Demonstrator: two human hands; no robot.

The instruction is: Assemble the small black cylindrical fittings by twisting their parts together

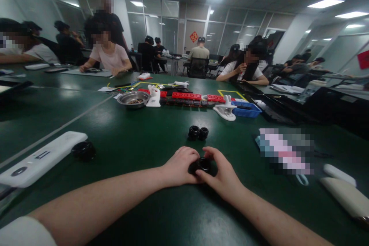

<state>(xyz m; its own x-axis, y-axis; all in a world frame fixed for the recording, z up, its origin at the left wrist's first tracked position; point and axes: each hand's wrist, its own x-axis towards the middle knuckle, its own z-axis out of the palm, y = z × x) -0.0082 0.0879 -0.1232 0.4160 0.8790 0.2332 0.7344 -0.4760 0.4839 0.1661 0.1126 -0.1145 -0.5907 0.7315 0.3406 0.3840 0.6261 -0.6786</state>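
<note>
Low over the green table (138,153), my left hand (180,167) curls its fingers round the near side of a dark round part, mostly hidden under them. My right hand (221,173) pinches a glossy black ring-shaped part (204,164) between thumb and fingers, its round opening facing up. The two hands nearly touch, and I cannot tell whether the parts are joined. Just beyond them, two similar black ribbed round parts, a larger one (193,133) and a smaller one (203,133), stand side by side. Another black round part (83,150) lies to the left.
On the left lies a long white device (43,159). Farther back are a metal bowl (133,100) of small pieces, red strips (186,96), white clamps (225,109) and a blue tray (246,109). A blurred pouch (284,152) and a white case (344,196) lie right. People sit beyond.
</note>
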